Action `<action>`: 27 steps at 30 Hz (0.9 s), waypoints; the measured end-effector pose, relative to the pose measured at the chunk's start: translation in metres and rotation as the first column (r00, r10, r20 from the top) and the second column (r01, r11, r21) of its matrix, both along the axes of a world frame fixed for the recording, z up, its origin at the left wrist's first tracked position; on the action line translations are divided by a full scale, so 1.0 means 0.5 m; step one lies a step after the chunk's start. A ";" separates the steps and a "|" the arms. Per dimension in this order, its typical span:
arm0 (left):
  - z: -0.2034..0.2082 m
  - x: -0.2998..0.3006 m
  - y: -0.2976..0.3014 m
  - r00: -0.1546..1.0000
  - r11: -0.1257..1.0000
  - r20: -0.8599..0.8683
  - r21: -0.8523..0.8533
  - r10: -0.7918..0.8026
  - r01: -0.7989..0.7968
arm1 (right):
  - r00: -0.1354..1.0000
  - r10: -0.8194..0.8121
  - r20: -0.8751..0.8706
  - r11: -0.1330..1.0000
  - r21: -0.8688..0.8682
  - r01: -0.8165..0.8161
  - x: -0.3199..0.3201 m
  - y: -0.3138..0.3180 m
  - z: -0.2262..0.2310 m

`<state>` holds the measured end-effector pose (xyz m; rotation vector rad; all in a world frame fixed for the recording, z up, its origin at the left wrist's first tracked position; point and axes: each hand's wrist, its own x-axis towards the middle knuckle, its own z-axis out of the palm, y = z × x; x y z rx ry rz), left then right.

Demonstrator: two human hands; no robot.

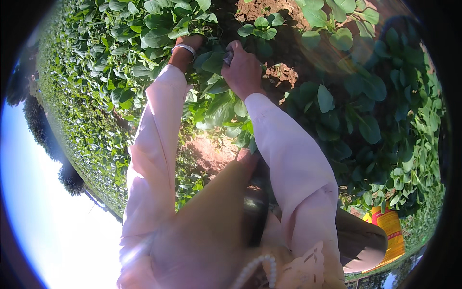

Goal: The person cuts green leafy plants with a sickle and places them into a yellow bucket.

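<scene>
My left hand (193,42), with a pale band at its wrist, reaches into the leafy green plants (156,36) at the top of the view. Foliage and shadow hide its fingers. Close by on the right, my right hand (244,70) is closed, its back toward me. A small greyish, shiny piece (228,58) shows at its thumb side, but its kind is not clear. Broad green leaves (214,62) lie between the two hands, and a small low plant (262,30) grows just beyond the right one.
Dense rows of plants spread to the left and right. Reddish soil (211,151) shows between them, beside my bent knee (211,192). A yellow and red bag (389,229) lies at the lower right. Dark trees (41,123) stand along the far left edge.
</scene>
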<state>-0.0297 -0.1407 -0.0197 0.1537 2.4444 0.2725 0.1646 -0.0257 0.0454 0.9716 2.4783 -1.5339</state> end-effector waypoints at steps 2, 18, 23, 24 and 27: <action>-0.013 -0.014 -0.032 0.975 0.937 0.097 0.272 0.201 -0.220 | 0.984 -0.157 -0.088 0.981 -0.129 0.145 -0.004 0.003 -0.007; -0.132 -0.067 -0.243 0.887 0.631 0.353 0.625 0.296 -0.460 | 0.998 0.050 -0.028 0.989 0.141 -0.046 0.251 0.095 0.094; -0.096 0.002 -0.183 0.998 0.927 -0.069 0.374 -0.012 0.037 | 0.993 0.110 -0.046 0.973 0.211 -0.098 0.213 0.106 0.066; -0.079 0.009 -0.176 0.962 0.934 -0.200 0.268 -0.185 0.235 | 0.991 0.128 -0.038 0.970 0.213 -0.117 0.202 0.106 0.069; 0.011 0.043 -0.107 0.802 0.829 -0.227 -0.047 -0.552 0.557 | 0.976 0.216 0.034 0.923 0.320 -0.215 0.175 0.103 0.076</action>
